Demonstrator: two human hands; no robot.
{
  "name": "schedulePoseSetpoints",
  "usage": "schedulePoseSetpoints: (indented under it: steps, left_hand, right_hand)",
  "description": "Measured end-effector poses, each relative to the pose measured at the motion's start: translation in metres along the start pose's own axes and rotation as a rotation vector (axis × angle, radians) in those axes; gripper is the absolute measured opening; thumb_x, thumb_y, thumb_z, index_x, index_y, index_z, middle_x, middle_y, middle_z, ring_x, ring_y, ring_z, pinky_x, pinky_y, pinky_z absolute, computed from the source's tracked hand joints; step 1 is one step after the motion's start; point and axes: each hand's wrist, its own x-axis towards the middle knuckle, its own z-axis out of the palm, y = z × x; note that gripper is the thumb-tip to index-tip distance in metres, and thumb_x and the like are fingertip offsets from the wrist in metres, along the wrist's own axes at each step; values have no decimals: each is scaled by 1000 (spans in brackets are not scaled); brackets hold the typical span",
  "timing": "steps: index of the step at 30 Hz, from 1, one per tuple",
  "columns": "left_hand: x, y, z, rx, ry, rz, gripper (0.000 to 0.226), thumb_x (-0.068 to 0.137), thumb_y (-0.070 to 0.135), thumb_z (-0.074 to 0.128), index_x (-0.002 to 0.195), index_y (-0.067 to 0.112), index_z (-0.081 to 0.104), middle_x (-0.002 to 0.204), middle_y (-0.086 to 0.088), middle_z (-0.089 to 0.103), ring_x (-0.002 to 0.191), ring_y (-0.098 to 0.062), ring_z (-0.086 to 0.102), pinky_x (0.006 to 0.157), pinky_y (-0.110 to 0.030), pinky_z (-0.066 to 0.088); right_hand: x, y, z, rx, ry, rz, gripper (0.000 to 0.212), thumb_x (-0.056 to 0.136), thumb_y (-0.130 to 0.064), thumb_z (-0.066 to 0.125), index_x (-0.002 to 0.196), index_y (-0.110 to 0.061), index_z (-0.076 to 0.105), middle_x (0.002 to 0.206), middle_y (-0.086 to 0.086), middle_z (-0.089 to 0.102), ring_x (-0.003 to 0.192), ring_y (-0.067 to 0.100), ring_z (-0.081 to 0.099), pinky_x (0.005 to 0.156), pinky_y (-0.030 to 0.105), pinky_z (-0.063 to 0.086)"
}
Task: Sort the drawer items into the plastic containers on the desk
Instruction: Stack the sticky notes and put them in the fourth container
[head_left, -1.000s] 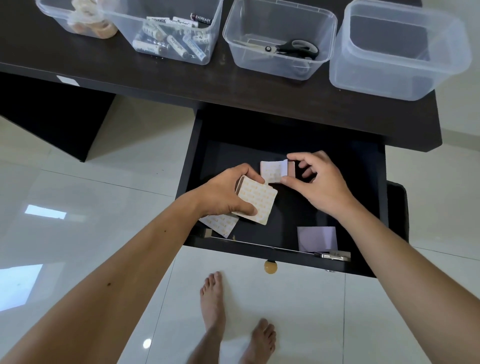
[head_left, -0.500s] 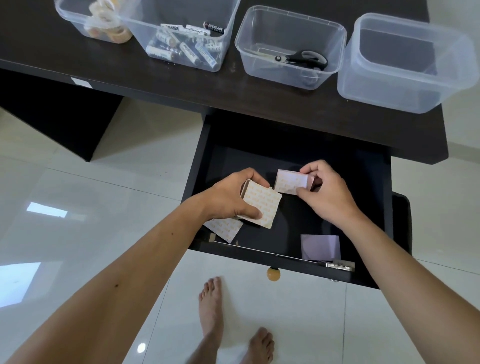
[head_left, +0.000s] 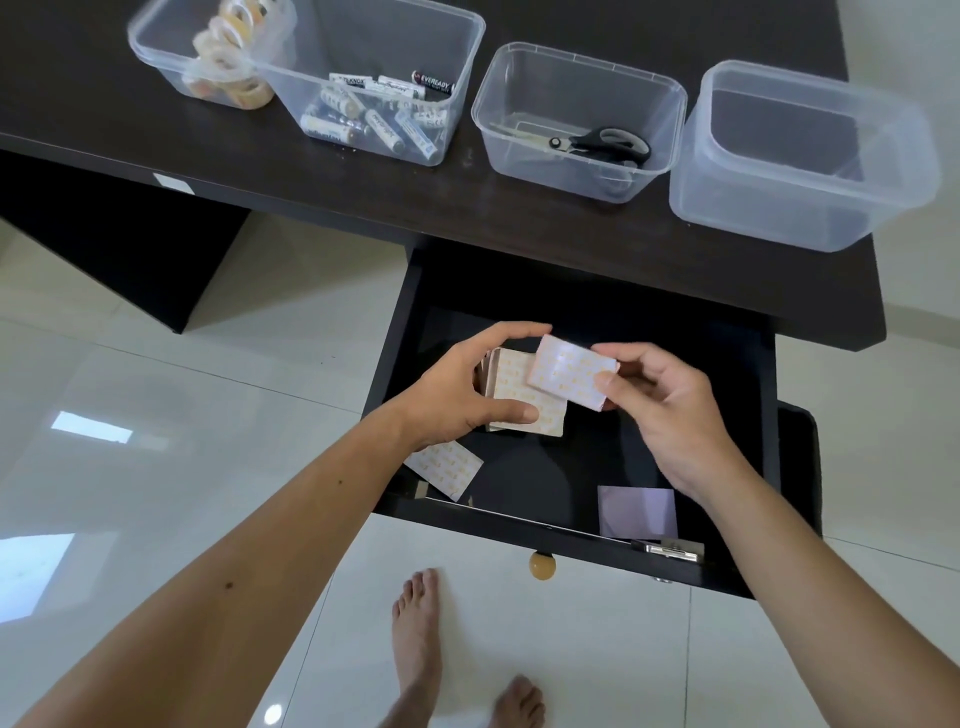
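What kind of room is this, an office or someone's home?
Probably a home study. A dark desk with an open drawer stands on glossy white floor tiles, the person is barefoot, and the containers hold household batteries and scissors.

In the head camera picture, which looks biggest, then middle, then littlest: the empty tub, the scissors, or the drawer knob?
1. The empty tub, by far the biggest.
2. The scissors, lying inside another tub.
3. The drawer knob, the littlest, even though it is nearer the camera.
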Motion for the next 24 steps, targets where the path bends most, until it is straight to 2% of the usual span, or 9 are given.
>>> schedulePoseSetpoints:
  steps: [2,5,7,9,11,14,16,19,24]
  left_hand:
    - [0,1,1,4,5,24,73,86,6,86,143,41,57,131,6,67,127,-17,65,103,-42,60]
    - [0,-2,1,32,24,43,61,87,11,86,137,35,61,128,4,66,123,-19,65,102,-45,60]
    - [0,-3,0,41,33,51,58,88,11,85,135,34,60,127,4,65,123,-21,65,101,-45,61]
    - [0,-4,0,59,42,64,57,89,11,85,134,35,59,129,6,63,127,-19,62,102,-45,60]
    - [1,-4,-1,86,63,74,57,90,10,83,133,37,59,131,10,61,130,-16,58,103,-44,59]
    - [2,-5,-2,107,89,79,57,91,9,82,133,39,58,132,11,59,132,-16,56,104,-45,59]
    - [3,-7,-2,119,89,79,58,91,8,82,132,41,58,133,9,60,132,-19,57,104,-46,59]
    - [5,-9,-3,141,87,85,59,90,8,83,132,42,59,133,7,60,132,-21,58,103,-47,59]
    - [6,-8,-4,150,98,86,59,90,8,83,134,39,58,133,8,61,132,-17,58,103,-44,60]
  right_hand:
    - [2,-1,5,-35,-26,5,31,96,-1,73,113,-25,80,100,14,75,87,12,72,81,23,59]
    - [5,-3,9,-45,-41,14,27,93,-1,77,114,-18,79,90,11,71,80,15,72,81,25,60]
    - [6,-3,9,-52,-40,19,25,92,-3,79,114,-14,77,90,10,72,78,16,73,79,26,61]
    - [4,-2,5,-97,-23,31,23,92,-8,80,113,-17,76,94,12,75,78,16,72,79,27,62]
    - [0,0,-6,-206,-35,93,19,92,-16,82,108,-25,78,96,7,77,82,15,72,83,31,63]
    - [-12,5,-27,-532,-240,206,18,85,-21,88,98,-32,82,93,-7,79,86,9,73,82,27,58]
    - [-19,8,-34,-718,-350,217,23,81,-20,91,99,-31,82,94,-11,77,88,6,71,81,25,57]
    - [-27,10,-37,-927,-426,183,27,80,-22,91,104,-28,81,98,-14,69,92,4,66,83,26,58]
    - [-32,11,-36,-1046,-457,186,20,81,-24,89,95,-31,77,100,-15,63,93,9,63,83,33,58]
